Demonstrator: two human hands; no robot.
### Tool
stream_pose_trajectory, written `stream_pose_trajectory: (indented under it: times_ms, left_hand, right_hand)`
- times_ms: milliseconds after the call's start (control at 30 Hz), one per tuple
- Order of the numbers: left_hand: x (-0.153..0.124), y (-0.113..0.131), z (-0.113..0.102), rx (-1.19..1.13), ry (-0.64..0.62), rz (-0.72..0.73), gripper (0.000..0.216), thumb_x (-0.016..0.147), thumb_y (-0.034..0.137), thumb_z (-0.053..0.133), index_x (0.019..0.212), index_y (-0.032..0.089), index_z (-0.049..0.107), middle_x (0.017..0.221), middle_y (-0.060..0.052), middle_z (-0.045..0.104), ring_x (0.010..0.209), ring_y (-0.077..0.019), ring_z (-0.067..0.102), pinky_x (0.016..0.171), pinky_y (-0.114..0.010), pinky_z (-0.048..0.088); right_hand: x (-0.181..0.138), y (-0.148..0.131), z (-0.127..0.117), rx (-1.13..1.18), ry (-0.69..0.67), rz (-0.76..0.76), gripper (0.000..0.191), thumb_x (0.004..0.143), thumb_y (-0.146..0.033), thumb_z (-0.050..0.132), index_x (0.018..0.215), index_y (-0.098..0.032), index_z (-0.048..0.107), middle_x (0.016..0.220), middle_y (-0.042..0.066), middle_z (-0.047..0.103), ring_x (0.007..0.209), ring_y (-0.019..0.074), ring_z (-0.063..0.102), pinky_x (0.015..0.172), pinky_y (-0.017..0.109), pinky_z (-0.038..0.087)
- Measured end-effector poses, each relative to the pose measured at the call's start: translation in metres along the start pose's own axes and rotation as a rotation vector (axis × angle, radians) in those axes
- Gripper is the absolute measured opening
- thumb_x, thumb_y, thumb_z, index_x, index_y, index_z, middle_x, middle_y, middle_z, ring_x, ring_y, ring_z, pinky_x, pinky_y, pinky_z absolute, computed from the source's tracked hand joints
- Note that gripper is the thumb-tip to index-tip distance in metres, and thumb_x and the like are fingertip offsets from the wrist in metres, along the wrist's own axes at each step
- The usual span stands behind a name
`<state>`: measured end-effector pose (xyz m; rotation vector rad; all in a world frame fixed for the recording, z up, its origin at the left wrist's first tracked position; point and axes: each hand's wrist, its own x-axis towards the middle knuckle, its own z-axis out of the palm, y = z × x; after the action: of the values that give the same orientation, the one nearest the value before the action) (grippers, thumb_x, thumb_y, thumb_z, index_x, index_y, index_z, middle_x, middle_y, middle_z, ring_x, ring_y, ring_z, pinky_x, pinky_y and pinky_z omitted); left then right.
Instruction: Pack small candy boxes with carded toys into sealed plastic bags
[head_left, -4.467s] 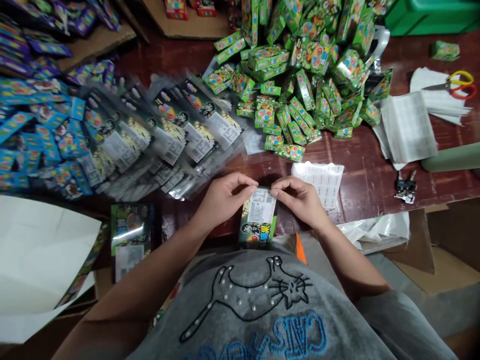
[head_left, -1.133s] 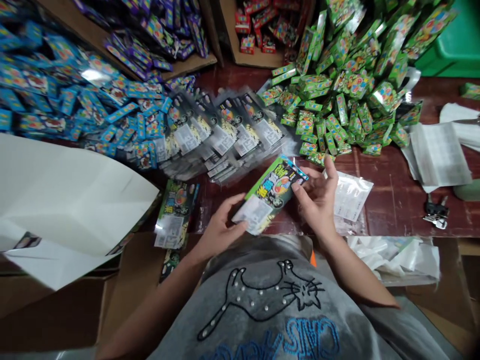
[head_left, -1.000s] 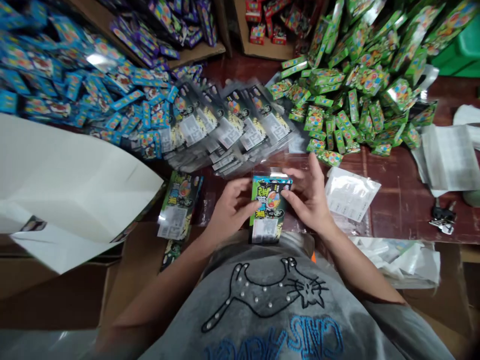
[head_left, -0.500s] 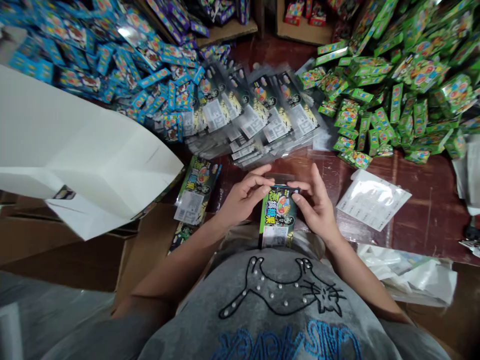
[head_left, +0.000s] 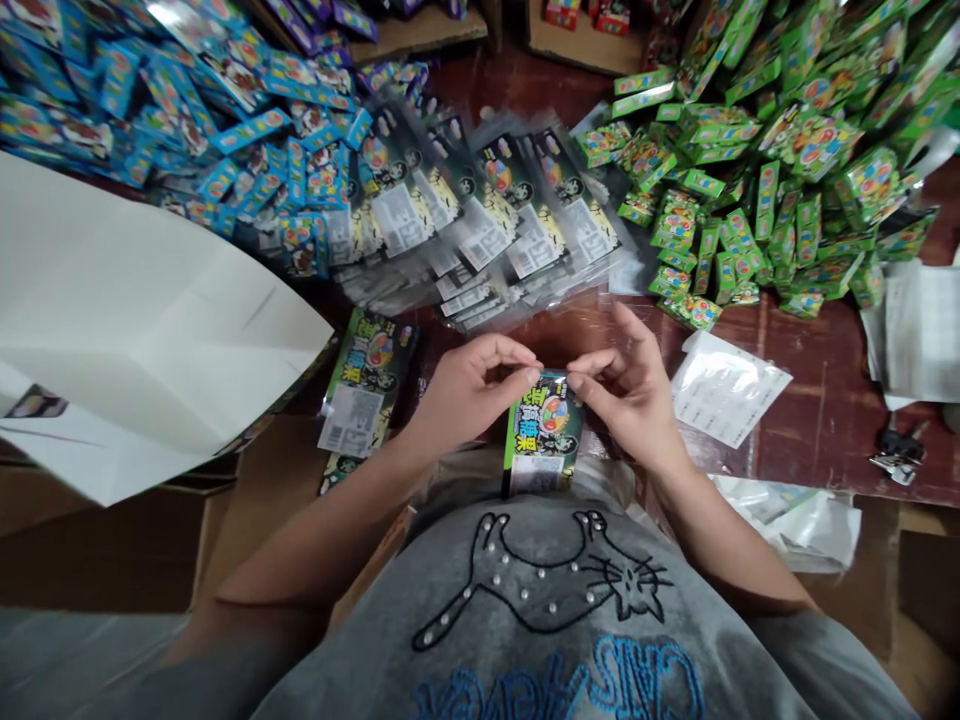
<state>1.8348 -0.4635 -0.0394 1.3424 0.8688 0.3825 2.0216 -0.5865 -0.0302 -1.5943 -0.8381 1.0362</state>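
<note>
Between my hands, against the edge of the table, is a black and green candy packet (head_left: 544, 430) with a white label low on its front. My left hand (head_left: 480, 390) pinches its top left corner between thumb and fingers. With thumb and forefinger, my right hand (head_left: 626, 390) grips the top right corner, the other fingers raised. To the left of my left hand lie similar filled packets (head_left: 367, 370), one partly over another. Beyond my hands, clear printed bags (head_left: 480, 215) with white labels are fanned out in overlapping rows.
Small blue boxes (head_left: 247, 130) are heaped at the back left, green boxes (head_left: 750, 230) at the right. A large white sheet or carton flap (head_left: 150, 310) juts in from the left. A label sheet (head_left: 727, 385) and keys (head_left: 900, 450) lie on the red-brown table (head_left: 825, 400).
My fingers have closed on the packet's top edge, and the clear flap that stood up there no longer shows. The view has shifted slightly to the right.
</note>
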Motion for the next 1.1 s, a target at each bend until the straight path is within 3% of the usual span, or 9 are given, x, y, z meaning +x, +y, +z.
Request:
stream_pose_trajectory:
  times_ms: [233,400,600,667,767,833,900,1100]
  left_hand:
    - [0.006,0.004,-0.011,-0.007,-0.089,-0.026,0.02,0.089,0.038,0.078,0.091,0.018,0.082,0.093,-0.005,0.084,0.082,-0.0179,0.077,0.077,-0.029,0.06]
    - [0.006,0.0,-0.019,-0.05,-0.198,0.022,0.019,0.091,0.038,0.078,0.095,0.021,0.085,0.099,-0.006,0.085,0.089,-0.0189,0.079,0.082,-0.03,0.064]
    - [-0.001,-0.006,-0.014,-0.076,-0.206,0.154,0.018,0.09,0.032,0.083,0.106,0.023,0.081,0.112,-0.005,0.083,0.104,-0.0187,0.078,0.095,-0.031,0.062]
    - [-0.001,-0.007,-0.01,-0.033,-0.17,0.207,0.011,0.094,0.03,0.078,0.102,0.023,0.08,0.11,-0.005,0.082,0.102,-0.0177,0.077,0.097,-0.032,0.061]
    - [0.0,-0.004,-0.005,0.024,-0.164,0.237,0.008,0.097,0.029,0.074,0.096,0.021,0.079,0.108,-0.005,0.082,0.101,-0.0175,0.076,0.098,-0.033,0.06]
    - [0.001,-0.002,-0.003,0.041,-0.172,0.24,0.008,0.097,0.028,0.074,0.097,0.021,0.078,0.106,-0.005,0.081,0.099,-0.0172,0.075,0.096,-0.032,0.059]
    - [0.002,0.0,-0.002,0.045,-0.172,0.249,0.008,0.097,0.026,0.073,0.098,0.021,0.078,0.105,-0.005,0.081,0.098,-0.0168,0.075,0.094,-0.031,0.059]
    - [-0.007,-0.006,-0.005,0.026,-0.11,0.22,0.009,0.097,0.025,0.072,0.102,0.021,0.076,0.11,-0.005,0.08,0.103,-0.0171,0.075,0.097,-0.032,0.058]
  right_hand:
    - [0.012,-0.006,-0.007,0.069,-0.045,0.179,0.102,0.083,-0.046,0.092,0.164,-0.033,0.032,0.098,-0.001,0.081,0.089,0.0217,0.08,0.088,0.045,0.07]
    - [0.005,-0.015,-0.016,0.047,-0.14,0.213,0.095,0.09,-0.048,0.085,0.168,-0.034,0.033,0.101,0.0,0.084,0.101,0.0248,0.082,0.098,0.051,0.069]
    - [-0.013,-0.031,-0.032,-0.162,-0.256,-0.04,0.083,0.104,-0.037,0.07,0.172,-0.04,0.022,0.121,0.003,0.081,0.125,0.0248,0.075,0.116,0.056,0.058]
    - [-0.008,-0.042,-0.038,-0.281,-0.265,-0.119,0.072,0.103,-0.036,0.071,0.166,-0.037,0.036,0.129,0.006,0.076,0.126,0.0256,0.072,0.116,0.055,0.056]
    - [0.012,-0.063,-0.041,-0.457,-0.31,-0.198,0.032,0.099,-0.038,0.075,0.128,-0.027,0.067,0.12,0.007,0.073,0.113,0.0236,0.07,0.104,0.046,0.058]
    - [0.027,-0.073,-0.038,-0.526,-0.476,-0.2,0.014,0.099,-0.035,0.075,0.105,-0.023,0.07,0.106,0.005,0.072,0.101,0.0205,0.068,0.094,0.04,0.056]
    - [0.038,-0.076,-0.03,-0.593,-0.598,-0.19,0.008,0.098,-0.029,0.072,0.096,-0.022,0.069,0.097,0.003,0.071,0.094,0.0191,0.066,0.09,0.037,0.054]
    - [0.039,-0.057,-0.012,-0.741,-0.474,-0.321,0.013,0.099,-0.027,0.07,0.109,-0.021,0.067,0.105,0.007,0.066,0.102,0.0227,0.062,0.089,0.038,0.051]
